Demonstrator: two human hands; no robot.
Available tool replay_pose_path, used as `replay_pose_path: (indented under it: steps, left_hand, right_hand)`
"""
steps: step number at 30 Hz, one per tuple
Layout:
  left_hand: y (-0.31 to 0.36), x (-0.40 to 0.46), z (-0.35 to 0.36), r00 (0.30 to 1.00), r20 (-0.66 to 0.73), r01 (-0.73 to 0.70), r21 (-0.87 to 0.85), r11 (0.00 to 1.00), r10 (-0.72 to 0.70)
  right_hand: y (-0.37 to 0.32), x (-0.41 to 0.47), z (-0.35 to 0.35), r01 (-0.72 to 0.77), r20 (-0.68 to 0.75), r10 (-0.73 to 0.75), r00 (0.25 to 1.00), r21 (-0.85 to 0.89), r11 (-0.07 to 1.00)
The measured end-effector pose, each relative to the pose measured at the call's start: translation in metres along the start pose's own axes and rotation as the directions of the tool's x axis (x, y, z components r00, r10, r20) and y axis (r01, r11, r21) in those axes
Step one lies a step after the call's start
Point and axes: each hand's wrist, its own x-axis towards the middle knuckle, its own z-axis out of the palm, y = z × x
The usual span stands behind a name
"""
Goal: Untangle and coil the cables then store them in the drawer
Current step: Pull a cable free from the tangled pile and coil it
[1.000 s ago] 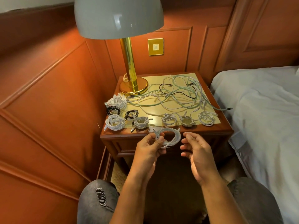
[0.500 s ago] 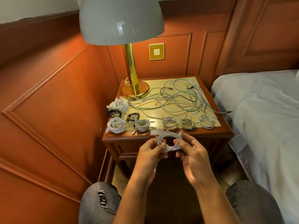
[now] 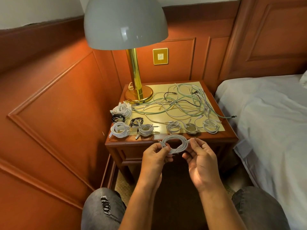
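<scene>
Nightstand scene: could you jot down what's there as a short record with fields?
In hands: white cable coil, gripped by left hand, its end pinched by right hand
Coiled on nightstand: seven white and black bundles along the front and left
Still tangled: loose cables, white, green and black, at the back
Drawer: closed
Also there: brass lamp at back left; bed to the right

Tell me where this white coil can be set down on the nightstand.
Best bare patch: the front row gap between the grey-white coil and the next coil. The wooden front edge is narrow but free. The back is crowded with the tangled cables and lamp base.
</scene>
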Motion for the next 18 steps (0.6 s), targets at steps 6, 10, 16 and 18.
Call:
replay_pose_path:
  steps: [6,10,16,18]
  left_hand:
    - [0.006,0.003,-0.003,0.999,0.022,-0.035,-0.035,0.999,0.036]
    - [0.007,0.006,-0.005,0.998,0.066,-0.026,0.018,1.0,0.025]
    - [0.009,0.023,-0.015,0.999,-0.026,-0.019,0.127,0.992,0.023]
    - [0.009,0.034,-0.019,0.996,-0.081,-0.02,0.15,0.988,0.032]
  right_hand:
    - [-0.007,0.004,-0.001,-0.097,0.189,0.09,0.978,0.028,0.995]
    - [-0.003,0.004,0.002,-0.093,0.189,0.09,0.978,0.008,0.996]
    - [0.007,0.019,0.016,0.079,0.09,-0.053,0.995,-0.323,0.943]
    - [0.012,0.03,0.026,0.091,0.079,-0.066,0.995,-0.377,0.922]
